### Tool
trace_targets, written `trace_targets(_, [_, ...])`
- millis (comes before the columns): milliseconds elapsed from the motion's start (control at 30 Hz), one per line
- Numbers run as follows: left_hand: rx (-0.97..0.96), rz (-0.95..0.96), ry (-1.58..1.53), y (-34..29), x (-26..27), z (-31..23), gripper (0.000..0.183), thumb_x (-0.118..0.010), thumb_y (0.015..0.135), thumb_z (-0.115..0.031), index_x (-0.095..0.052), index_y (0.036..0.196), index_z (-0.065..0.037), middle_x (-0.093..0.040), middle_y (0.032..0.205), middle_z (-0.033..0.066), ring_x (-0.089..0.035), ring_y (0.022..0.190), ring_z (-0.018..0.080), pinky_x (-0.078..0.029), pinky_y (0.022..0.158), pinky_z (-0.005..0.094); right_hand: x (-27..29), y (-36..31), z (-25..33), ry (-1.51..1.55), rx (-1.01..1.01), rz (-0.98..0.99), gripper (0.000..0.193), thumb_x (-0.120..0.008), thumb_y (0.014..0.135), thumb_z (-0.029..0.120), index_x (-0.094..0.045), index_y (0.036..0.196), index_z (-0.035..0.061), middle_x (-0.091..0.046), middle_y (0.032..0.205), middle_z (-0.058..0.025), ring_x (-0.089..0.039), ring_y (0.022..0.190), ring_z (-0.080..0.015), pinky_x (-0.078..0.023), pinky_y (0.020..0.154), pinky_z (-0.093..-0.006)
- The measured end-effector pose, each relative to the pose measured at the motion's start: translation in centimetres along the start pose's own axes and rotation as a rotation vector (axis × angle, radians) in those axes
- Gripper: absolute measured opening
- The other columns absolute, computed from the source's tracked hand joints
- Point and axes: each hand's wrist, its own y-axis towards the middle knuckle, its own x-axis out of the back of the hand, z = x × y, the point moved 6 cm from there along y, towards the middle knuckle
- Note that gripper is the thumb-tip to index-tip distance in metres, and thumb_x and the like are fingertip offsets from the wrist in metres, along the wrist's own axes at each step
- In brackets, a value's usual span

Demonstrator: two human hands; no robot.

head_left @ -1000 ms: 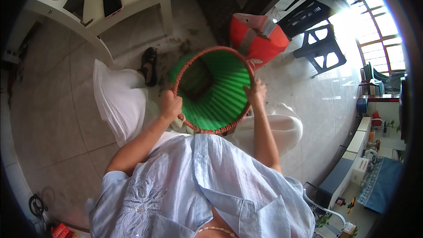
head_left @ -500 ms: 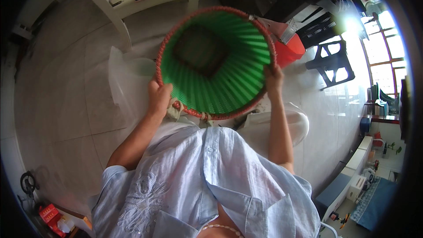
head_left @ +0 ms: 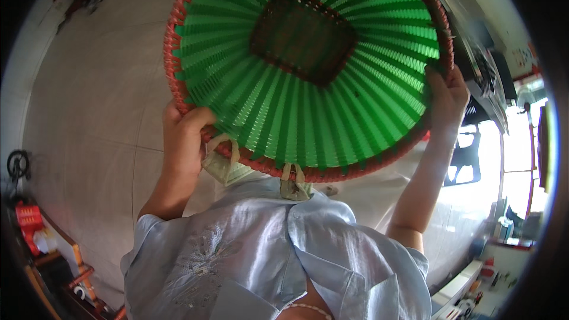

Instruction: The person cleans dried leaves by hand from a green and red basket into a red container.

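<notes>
A large woven basket (head_left: pixel 367 112) faces me with its mouth; its inside is green and ribbed, with a dark red-brown rectangular bottom. Red cord binds the rim. At the rim's lower left my left hand (head_left: pixel 185 136) is closed, thumb over the inner edge. Opposite it, my right hand (head_left: pixel 446 98) grips the rim with its thumb inside. Pale cloth strips are tied round the near rim: one strip (head_left: pixel 226 160) hangs beside my left hand, another (head_left: pixel 295 182) near the middle. The basket's top runs out of view, and its outside is hidden.
Pale floor tiles (head_left: pixel 112 118) spread on the left. A black stool (head_left: pixel 465 157) stands at the right, by bright windows (head_left: pixel 518 160). At the lower left are a red box (head_left: pixel 29 222) and wooden furniture (head_left: pixel 74 249). White cabinets (head_left: pixel 456 290) line the lower right.
Both hands have raised the basket toward me, so it looks much larger. Its mouth has tilted to face me more fully. The chair with the phone is out of sight.
</notes>
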Motion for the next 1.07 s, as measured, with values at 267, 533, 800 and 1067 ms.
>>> trace_targets(267, [-0.285,-0.331,0.0,-3.4,3.7,0.3,0.012,-0.049,0.067,0.003,-0.054,0.078,0.003,-0.052,0.07,0.0026,-0.049,0.059,0.011,-0.041,0.05,0.0257,-8.3,5.3,4.7,0.026,0.449,0.153,0.024,-0.061,0.078,0.013,-0.062,0.098,0.0,-0.059,0.075,0.0008,-0.051,0.066,-0.0067,-0.041,0.062,-0.022])
trace_targets(533, [-0.359,-0.585,-0.181,-4.5,9.2,4.0,0.015,-0.048,0.069,0.004,-0.055,0.082,0.004,-0.054,0.076,0.0053,-0.053,0.064,0.0147,-0.045,0.056,0.0301,-24.6,4.7,10.5,0.583,0.649,0.602,0.011,-0.059,0.079,0.01,-0.061,0.076,-0.0009,-0.054,0.061,0.0006,-0.049,0.053,-0.0076,-0.038,0.047,-0.0242])
trace_targets(800, [-0.371,-0.826,-0.276,-6.2,16.2,8.4,0.014,-0.052,0.067,0.006,-0.054,0.08,0.004,-0.054,0.073,0.0054,-0.054,0.061,0.0147,-0.043,0.052,0.0281,-35.2,-0.6,8.6,0.328,0.803,0.57,0.032,-0.061,0.073,0.01,-0.06,0.104,0.0003,-0.063,0.079,-0.0047,-0.054,0.07,-0.0115,-0.044,0.068,-0.0269])
trace_targets(1067, [-0.14,-1.073,-0.323,-9.8,22.0,12.8,0.022,-0.052,0.068,0.003,-0.052,0.089,0.008,-0.056,0.082,0.0128,-0.058,0.068,0.0221,-0.05,0.055,0.0347,-42.0,-7.5,12.0,0.544,0.519,1.067,0.039,-0.051,0.069,0.006,-0.058,0.107,0.0009,-0.063,0.093,-0.0177,-0.057,0.082,-0.0254,-0.044,0.076,-0.036])
